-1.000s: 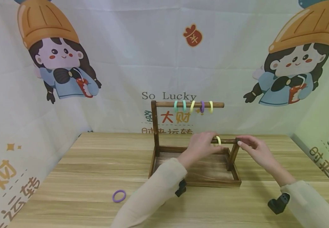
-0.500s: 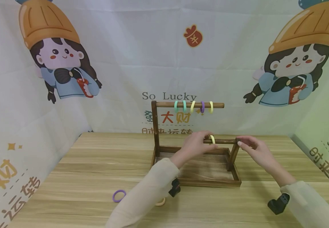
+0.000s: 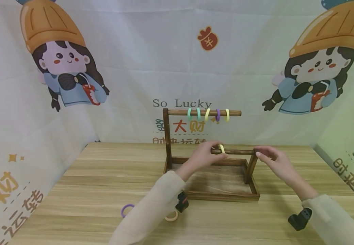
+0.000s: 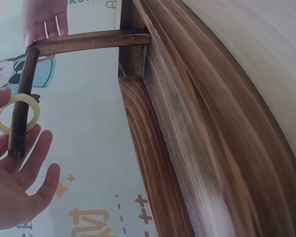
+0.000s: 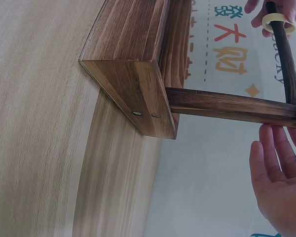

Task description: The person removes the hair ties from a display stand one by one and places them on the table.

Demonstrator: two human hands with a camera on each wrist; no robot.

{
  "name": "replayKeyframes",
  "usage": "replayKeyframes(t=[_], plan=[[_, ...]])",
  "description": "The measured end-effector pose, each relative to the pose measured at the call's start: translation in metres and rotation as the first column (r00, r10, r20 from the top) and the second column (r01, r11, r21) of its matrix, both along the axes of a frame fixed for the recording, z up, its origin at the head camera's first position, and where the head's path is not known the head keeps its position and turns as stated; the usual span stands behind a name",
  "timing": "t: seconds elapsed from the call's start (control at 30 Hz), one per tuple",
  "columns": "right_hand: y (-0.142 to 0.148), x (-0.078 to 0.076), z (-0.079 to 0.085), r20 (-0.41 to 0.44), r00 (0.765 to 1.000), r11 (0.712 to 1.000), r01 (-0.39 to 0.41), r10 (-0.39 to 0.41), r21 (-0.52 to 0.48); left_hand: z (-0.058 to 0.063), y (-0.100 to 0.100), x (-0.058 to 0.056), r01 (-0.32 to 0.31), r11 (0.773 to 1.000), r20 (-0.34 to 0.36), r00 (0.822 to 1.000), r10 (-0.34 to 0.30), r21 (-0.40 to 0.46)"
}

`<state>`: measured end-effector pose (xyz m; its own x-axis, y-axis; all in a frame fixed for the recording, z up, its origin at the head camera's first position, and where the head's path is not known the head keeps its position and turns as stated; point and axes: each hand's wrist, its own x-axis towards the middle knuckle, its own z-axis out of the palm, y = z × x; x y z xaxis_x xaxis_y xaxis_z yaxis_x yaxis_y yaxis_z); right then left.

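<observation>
A two-armed wooden rack [image 3: 220, 196] stands on the table, its base a shallow tray. My left hand [image 3: 199, 154] pinches a pale yellow ring [image 3: 222, 149] between thumb and fingers. That ring encircles the lower bar [image 3: 239, 152] near the bar's free left end; the left wrist view shows the bar [image 4: 20, 118] passing through it. At the other end, my right hand [image 3: 276, 163] holds the corner where bar meets short post [image 5: 227, 104], thumb in front and fingers behind. Above, the upper bar [image 3: 177, 112] carries several green, yellow and purple rings.
A purple ring [image 3: 123, 211] lies on the table [image 3: 82, 190], partly covered by the left sleeve [image 3: 152, 207]. Near that sleeve is a beige ring [image 3: 171, 220]. Behind the table hangs a printed cloth [image 3: 134, 44].
My left hand and the yellow ring have slid left along the lower bar, toward its free end. The beige ring has come into sight beside the sleeve. My right hand stays put.
</observation>
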<state>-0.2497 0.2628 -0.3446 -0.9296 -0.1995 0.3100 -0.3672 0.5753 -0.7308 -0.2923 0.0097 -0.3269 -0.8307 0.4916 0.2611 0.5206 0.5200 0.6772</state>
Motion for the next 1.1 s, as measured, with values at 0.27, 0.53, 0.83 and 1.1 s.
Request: replayKeyframes(t=[0.27,0.53,0.83,1.1], plan=[[-0.001,0.0,0.0,0.009,1.0,1.0,0.0,0.0,-0.001,-0.002,-0.01,0.001,-0.007,0.996,0.095,0.996,-0.001,0.085],[-0.001,0.0,0.0,0.003,1.0,1.0,0.007,-0.007,0.001,-0.004,-0.019,-0.002,0.008,0.993,0.101,0.995,-0.02,0.117],[-0.001,0.0,0.0,0.004,1.0,1.0,0.006,-0.006,-0.007,-0.005,-0.03,0.0,0.008,0.989,0.141,0.99,-0.029,0.147],[-0.002,0.0,0.0,0.004,1.0,1.0,0.004,-0.004,-0.01,-0.011,-0.04,0.0,0.008,0.987,0.157,0.987,-0.034,0.159]])
